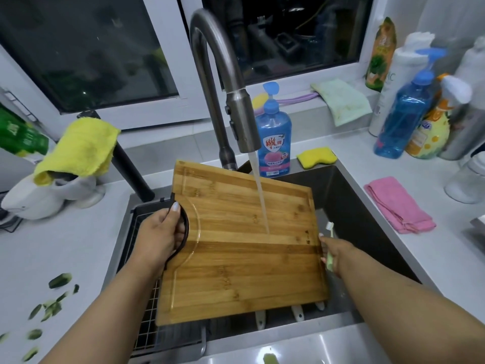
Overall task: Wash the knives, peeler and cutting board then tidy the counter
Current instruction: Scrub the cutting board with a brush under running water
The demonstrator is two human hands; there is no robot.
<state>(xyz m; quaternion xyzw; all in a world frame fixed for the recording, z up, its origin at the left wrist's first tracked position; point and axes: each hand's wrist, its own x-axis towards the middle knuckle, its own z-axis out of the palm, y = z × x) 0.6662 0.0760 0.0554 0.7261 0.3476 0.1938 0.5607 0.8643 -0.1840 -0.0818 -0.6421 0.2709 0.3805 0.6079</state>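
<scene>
Even indoor light, dark window [86, 56], wide-angle bending, blurred edges.

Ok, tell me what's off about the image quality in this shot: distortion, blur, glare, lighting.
Head view: wide-angle distortion bends the window frame and counter edges; the bottles at far right lean and look soft, as do the vegetable peels at lower left; the centre is sharp, with the cutting board and water stream clear; the window is dark, with faint reflections; mild sheen on the wet board.
</scene>
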